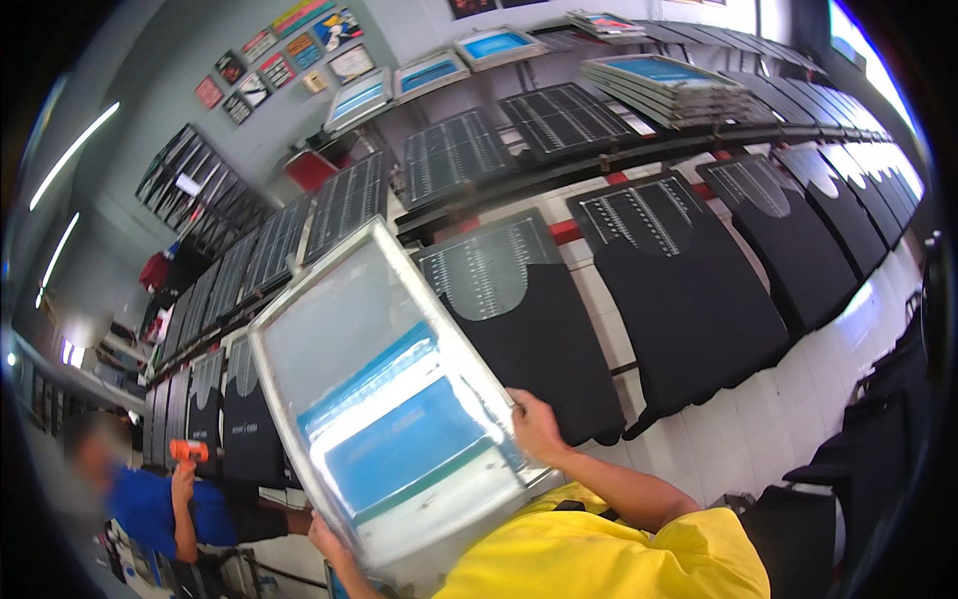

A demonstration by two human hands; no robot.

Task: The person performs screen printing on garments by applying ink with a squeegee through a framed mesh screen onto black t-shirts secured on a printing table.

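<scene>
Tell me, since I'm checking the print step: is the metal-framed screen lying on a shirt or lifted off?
Lifted off. The metal-framed printing screen is tilted, held at its edges by the right hand and left hand, above the black shirts.

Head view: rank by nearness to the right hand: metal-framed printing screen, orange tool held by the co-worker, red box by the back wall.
1. Metal-framed printing screen: gripped by the right hand.
2. Orange tool: far left, in the co-worker's hand.
3. Red box: up left, by the wall.
</scene>
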